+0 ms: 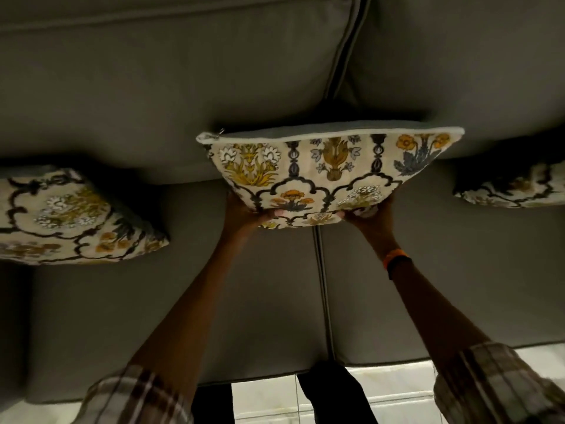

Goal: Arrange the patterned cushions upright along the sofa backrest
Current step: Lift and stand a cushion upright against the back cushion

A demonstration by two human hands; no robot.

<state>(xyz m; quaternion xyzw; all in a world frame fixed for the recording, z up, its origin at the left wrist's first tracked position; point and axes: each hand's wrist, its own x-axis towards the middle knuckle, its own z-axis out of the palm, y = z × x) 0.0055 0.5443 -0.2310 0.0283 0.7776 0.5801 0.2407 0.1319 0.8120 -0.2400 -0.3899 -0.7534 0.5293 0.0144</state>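
Two plaid shirt sleeves (pixel 137 396) frame the bottom of the scene, with dark trouser legs (pixel 333 393) over a pale tiled floor (pixel 266 399) between them. Both bare forearms reach out over the seat of a grey fabric sofa (pixel 122 316). An orange wristband (pixel 396 258) circles the right wrist.

The left hand (pixel 244 217) and the right hand (pixel 371 217) grip the lower edge of one floral patterned cushion (pixel 330 169) — cream fabric printed with yellow, orange and blue flowers inside dark scalloped frames. Fingers (pixel 279 213) of each hand are pinched onto that bottom edge, thumbs hidden behind. The cushion stands upright against the sofa backrest (pixel 153 87), centred where the two back pads meet, its piped top edge level and a zip pull at its left corner.

Three matching cushions show in all. A second patterned cushion (pixel 70 215) lies tilted on the seat at far left. A third patterned cushion (pixel 516 188) sits in shadow at the right edge — whether it leans on the backrest is unclear.
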